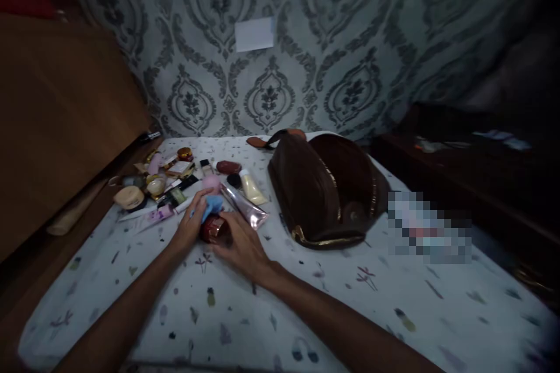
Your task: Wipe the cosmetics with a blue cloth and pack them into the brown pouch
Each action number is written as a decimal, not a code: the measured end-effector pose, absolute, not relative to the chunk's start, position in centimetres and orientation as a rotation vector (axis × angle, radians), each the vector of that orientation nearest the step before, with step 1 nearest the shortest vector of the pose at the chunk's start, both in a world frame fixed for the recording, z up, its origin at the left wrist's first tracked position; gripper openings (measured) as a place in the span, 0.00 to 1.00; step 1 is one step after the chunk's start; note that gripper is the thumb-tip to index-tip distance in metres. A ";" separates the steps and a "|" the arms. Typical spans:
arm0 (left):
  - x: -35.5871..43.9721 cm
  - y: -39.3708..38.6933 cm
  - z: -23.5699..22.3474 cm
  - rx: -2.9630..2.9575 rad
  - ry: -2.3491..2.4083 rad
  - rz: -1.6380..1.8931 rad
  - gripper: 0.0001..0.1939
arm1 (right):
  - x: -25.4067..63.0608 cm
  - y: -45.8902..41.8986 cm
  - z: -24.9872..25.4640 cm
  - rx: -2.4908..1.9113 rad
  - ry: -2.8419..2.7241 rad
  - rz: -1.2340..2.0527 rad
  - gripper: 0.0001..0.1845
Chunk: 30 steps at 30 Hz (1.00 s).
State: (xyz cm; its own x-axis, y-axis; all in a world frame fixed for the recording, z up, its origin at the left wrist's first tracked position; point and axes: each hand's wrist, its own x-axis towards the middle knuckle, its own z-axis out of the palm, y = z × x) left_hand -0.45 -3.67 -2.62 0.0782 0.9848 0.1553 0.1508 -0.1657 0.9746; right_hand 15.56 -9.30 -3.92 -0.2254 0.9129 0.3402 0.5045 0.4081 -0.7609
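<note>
My left hand [189, 226] is closed on a light blue cloth [213, 206], which is bunched up against a small dark red jar [212, 230]. Fingers of my right hand [245, 249] wrap the right side of that jar, low over the patterned sheet. Just beyond the cloth is a round pink item [212, 183]. A shiny pinkish tube [245, 205] lies right behind my right hand, and a cream-coloured tube [252, 186] is farther back. The jar's lower part is partly covered by my fingers.
Several cosmetics, including a compact [130, 197] and a gold-lidded jar [185, 154], are heaped at the left. An unzipped brown bag [306, 186] stands right of centre. A pixelated item [429, 227] lies farther right. Brown furniture [65, 111] borders the left side; patterned wallpaper [271, 96] is behind.
</note>
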 end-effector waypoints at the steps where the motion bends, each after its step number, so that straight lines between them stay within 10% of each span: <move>1: -0.6 -3.6 -2.7 1.429 1.163 1.199 0.34 | 15.5 -9.2 -4.2 -1.179 -1.853 0.651 0.35; 8: -1.2 -3.3 -2.1 1.132 0.848 1.167 0.43 | 15.4 -8.6 -4.9 -1.232 -1.609 0.803 0.31; 15: -1.6 -4.6 -0.4 1.925 0.865 0.975 0.23 | 15.4 -8.6 -5.3 -1.135 -1.585 0.878 0.24; 30: -2.6 -3.3 -1.9 1.559 1.062 0.914 0.22 | 15.9 -8.8 -5.7 -0.936 -1.730 0.715 0.28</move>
